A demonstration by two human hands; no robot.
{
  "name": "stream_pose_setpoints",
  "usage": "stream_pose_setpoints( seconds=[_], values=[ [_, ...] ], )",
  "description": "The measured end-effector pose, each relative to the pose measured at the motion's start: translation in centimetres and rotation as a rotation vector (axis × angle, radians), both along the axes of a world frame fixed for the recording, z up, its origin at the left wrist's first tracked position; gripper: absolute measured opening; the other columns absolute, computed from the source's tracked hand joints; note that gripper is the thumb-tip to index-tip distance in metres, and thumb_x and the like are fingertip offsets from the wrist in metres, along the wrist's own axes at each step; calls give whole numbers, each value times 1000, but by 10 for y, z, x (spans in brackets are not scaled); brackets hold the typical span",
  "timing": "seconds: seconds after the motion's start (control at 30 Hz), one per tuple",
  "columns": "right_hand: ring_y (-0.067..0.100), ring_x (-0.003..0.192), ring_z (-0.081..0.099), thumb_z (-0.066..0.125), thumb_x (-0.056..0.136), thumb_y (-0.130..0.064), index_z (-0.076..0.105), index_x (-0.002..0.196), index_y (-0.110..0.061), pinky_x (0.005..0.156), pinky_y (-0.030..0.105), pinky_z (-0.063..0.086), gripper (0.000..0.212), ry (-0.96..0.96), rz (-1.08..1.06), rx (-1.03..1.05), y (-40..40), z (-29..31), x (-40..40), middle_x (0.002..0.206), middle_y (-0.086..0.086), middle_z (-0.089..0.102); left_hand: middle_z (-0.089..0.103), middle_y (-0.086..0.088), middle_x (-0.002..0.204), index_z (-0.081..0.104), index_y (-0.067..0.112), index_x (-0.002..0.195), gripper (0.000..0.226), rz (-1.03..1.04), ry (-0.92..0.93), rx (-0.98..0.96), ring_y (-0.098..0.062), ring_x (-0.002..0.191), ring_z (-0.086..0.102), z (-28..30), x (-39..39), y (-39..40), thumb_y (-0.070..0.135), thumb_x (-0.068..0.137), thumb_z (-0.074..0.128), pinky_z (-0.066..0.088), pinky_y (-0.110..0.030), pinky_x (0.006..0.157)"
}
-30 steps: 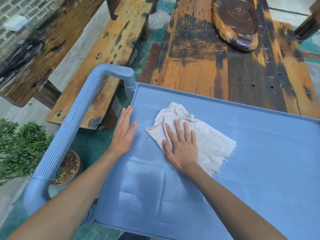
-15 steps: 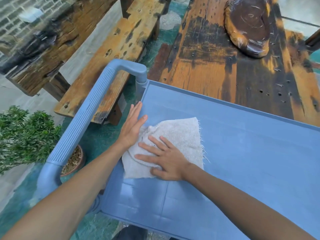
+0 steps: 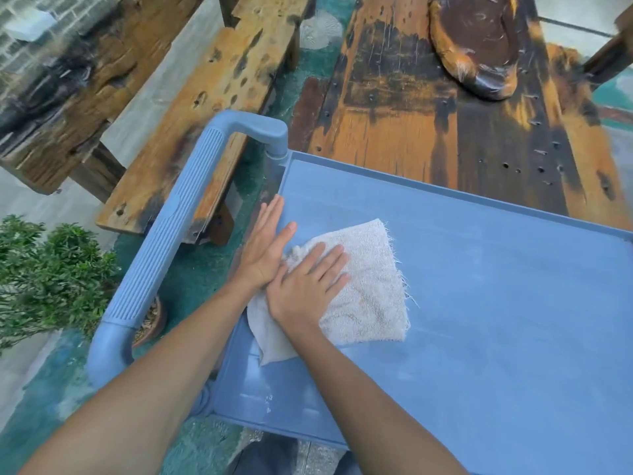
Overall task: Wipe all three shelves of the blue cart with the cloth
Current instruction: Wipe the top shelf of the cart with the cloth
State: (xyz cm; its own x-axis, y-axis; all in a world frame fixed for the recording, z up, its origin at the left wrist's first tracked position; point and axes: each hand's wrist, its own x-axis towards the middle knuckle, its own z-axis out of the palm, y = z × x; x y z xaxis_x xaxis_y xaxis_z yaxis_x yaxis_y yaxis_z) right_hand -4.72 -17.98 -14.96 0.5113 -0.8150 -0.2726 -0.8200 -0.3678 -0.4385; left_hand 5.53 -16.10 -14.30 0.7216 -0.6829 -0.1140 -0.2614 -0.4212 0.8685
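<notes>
Two bare hands rest on the top shelf (image 3: 479, 303) of the blue cart, seen from above by the head camera. The cloth (image 3: 366, 296), off-white terry with frayed threads along its right edge, lies flat on the left part of this shelf, close to the shelf's left rim; it is roughly four-sided, with one corner pointing away toward the far rim and its long axis running from that far corner down to the near-left corner beside the forearms. The right hand (image 3: 305, 286) lies palm down on the left half of the cloth, fingers extended and slightly spread, pointing up and to the right. The left hand (image 3: 263, 255) lies flat with fingers straight and held together, pointing toward the far left corner of the shelf; its heel touches the cloth's left edge and the right hand's thumb side, while its fingertips rest on bare blue plastic by the rim. Neither hand pinches or bunches the fabric. The cart's ribbed handle (image 3: 171, 228) runs along the left side, from lower left to upper right. Beyond the far rim stands a weathered wooden table (image 3: 428, 132) bearing a dark wooden slab (image 3: 479, 42); a wooden bench (image 3: 212, 108) lies to its left, and a potted plant (image 3: 51, 275) stands at the lower left.
</notes>
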Motion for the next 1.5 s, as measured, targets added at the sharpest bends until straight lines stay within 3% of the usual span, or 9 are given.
stream_pose_setpoints(
  seconds=[0.13,0.3,0.47,0.6,0.73,0.9,1.27,1.37,1.5],
  values=[
    [43,157,-6,36,97,-46,17,163,-7,123,60,-6,79,-48,38,-192,11,-18,-5,168,27,-2,4,13,168,11,25,161,87,-35,-124,127,-6,154,-2,-4,2,-2,71,88,21,1,-37,126],
    [33,158,-11,33,99,-55,17,164,-28,124,58,-6,72,-46,288,-226,1,-24,-36,172,11,-1,-3,18,167,15,29,160,79,-67,-213,271,-16,155,-2,-2,-2,-4,68,93,31,7,-41,125],
    [27,159,-10,35,101,-59,26,161,-31,126,53,-5,67,-105,552,-228,-20,-26,-70,173,4,1,-5,17,167,25,32,157,69,-77,-399,413,-23,154,-1,0,-11,-8,67,97,31,29,-50,114],
    [24,160,-4,39,99,-62,30,160,-34,126,53,2,67,-124,657,-246,-34,-24,-89,173,1,5,-8,11,168,28,34,155,78,-115,-504,525,-31,154,0,-5,-12,-12,75,90,22,25,-63,114],
    [23,160,1,38,98,-65,32,156,-45,127,52,5,63,-135,708,-268,-48,-23,-106,173,-2,8,-7,5,169,22,33,158,81,-150,-650,659,-35,153,0,-9,-15,-17,74,88,20,26,-65,111],
    [18,160,2,36,97,-69,27,156,-51,127,47,5,63,-109,712,-289,-69,-22,-135,172,-9,9,4,2,169,23,28,158,81,-172,-668,678,-34,153,2,-9,-18,-20,70,88,22,26,-66,112],
    [14,159,-5,28,101,-68,20,155,-55,127,44,1,56,-42,692,-250,-148,-16,-239,172,-15,1,22,3,165,27,27,156,73,-122,-775,762,-22,155,-3,-6,-28,-24,65,93,29,-6,-78,108],
    [12,158,-11,29,102,-65,16,160,-47,127,42,-5,62,-29,710,-239,-147,-16,-239,172,-15,-3,24,-4,165,39,10,152,63,-145,-818,690,-24,155,3,-2,-56,-39,40,96,36,2,-68,117],
    [9,157,-14,28,103,-62,2,165,-27,127,42,-3,75,-43,686,-174,-146,-15,-239,172,-13,-2,20,-6,167,39,11,153,62,-230,-514,399,-24,155,9,-15,-135,-77,36,96,33,12,-49,124]
  ],
)
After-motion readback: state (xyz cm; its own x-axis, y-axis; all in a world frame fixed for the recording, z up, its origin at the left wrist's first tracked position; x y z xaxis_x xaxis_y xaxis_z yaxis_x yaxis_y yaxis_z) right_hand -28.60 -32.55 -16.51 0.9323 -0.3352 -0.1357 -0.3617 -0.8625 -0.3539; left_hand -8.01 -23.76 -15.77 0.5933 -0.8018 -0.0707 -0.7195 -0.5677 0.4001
